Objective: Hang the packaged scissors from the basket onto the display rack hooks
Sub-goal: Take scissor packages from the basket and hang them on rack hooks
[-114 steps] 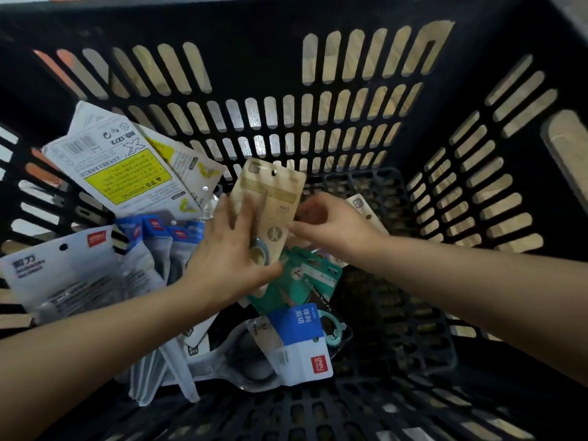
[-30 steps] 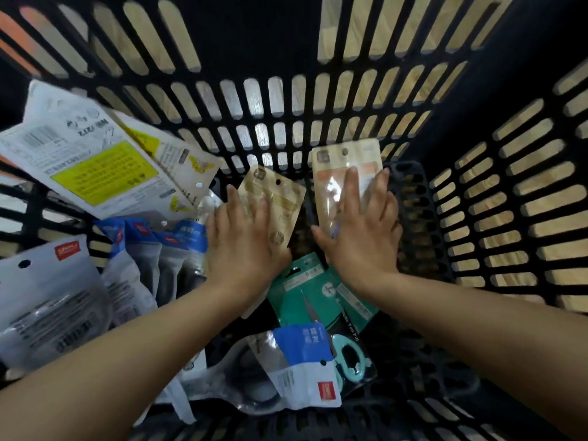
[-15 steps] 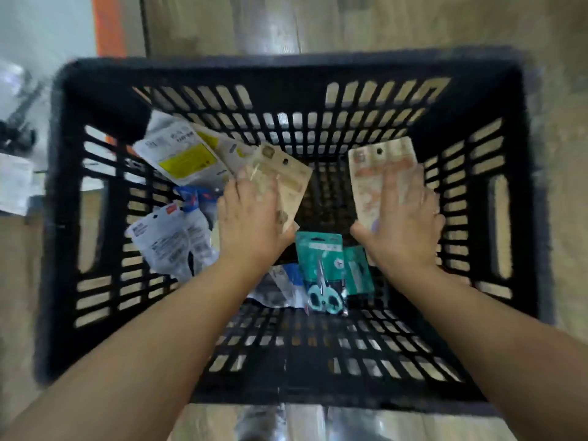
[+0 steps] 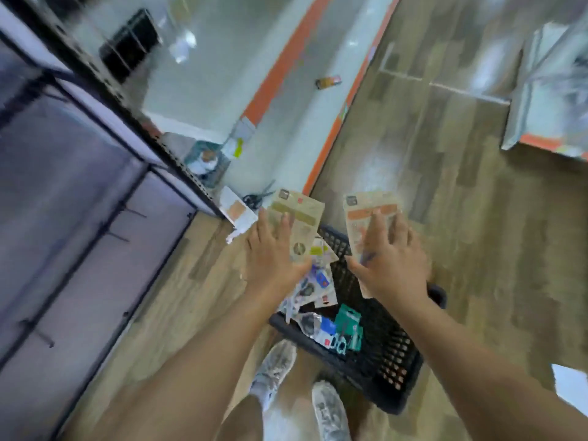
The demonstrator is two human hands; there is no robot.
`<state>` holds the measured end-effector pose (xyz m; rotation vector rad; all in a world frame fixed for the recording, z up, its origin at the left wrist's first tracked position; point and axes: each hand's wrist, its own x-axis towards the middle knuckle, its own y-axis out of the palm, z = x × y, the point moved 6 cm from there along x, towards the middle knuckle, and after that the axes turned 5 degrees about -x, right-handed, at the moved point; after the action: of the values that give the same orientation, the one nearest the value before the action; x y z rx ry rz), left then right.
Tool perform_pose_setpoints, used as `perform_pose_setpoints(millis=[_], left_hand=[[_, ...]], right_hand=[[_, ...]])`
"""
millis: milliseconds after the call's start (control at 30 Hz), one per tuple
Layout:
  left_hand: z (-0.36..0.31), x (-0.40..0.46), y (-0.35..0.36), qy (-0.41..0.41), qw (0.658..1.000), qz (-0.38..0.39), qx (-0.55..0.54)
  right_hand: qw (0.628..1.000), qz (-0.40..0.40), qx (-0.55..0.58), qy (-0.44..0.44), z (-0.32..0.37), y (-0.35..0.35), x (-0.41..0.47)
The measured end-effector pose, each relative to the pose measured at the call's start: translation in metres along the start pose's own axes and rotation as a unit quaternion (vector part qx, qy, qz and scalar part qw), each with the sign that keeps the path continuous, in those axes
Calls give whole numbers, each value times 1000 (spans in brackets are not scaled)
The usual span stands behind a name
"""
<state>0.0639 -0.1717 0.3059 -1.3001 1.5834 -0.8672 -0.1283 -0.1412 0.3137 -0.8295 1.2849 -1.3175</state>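
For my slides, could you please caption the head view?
Each hand, left and right, holds a scissors pack above the basket.

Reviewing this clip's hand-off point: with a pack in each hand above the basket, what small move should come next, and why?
Probably carry the left hand's tan pack left toward the rack hooks. Both packs are lifted clear of the basket; the right hand holds the orange-banded pack, and the hooks look bare.

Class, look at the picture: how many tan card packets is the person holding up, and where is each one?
2. One tan packet in the left hand, one orange-banded packet in the right hand. More may lie hidden in the basket.
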Motion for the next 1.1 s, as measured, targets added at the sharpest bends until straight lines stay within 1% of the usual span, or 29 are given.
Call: perform_pose_setpoints(millis=[133,233,333,400,467,533,633,700,767,900,1000,1100], left_hand=[[18,-38,-128,-78,987,-128,-59],[45,-87,-207,-130,956,-238,-112],[82,-142,-251,-182,920,-312,-151],[112,-189,-273,-217,889,-369,-164],[140,-234,-288,-255,859,-413,-163],[164,-275,-298,-294,831,-444,-161],[193,-329,-309,-346,790,-482,-154],[206,-355,-314,-366,779,-489,-146],[216,-375,-321,-377,775,-489,-136],[240,-402,-334,-384,773,-489,-131],[263,-424,-346,-389,774,-485,-120],[290,-449,-355,-390,775,-485,-106]], right_hand=[[994,-57,11,-93,80,-108,-10],[976,-121,44,-177,146,-165,-29],[961,-110,40,-249,211,-195,-62],[940,-126,64,-309,254,-210,-95],[920,-129,76,-362,293,-215,-130],[905,-112,68,-404,327,-212,-163],[882,-108,67,-454,363,-204,-209],[871,-96,63,-478,380,-197,-236],[863,-93,51,-494,396,-193,-255],[848,-119,50,-514,429,-201,-280],[849,-122,52,-511,457,-205,-298],[850,-125,77,-506,481,-200,-324]])
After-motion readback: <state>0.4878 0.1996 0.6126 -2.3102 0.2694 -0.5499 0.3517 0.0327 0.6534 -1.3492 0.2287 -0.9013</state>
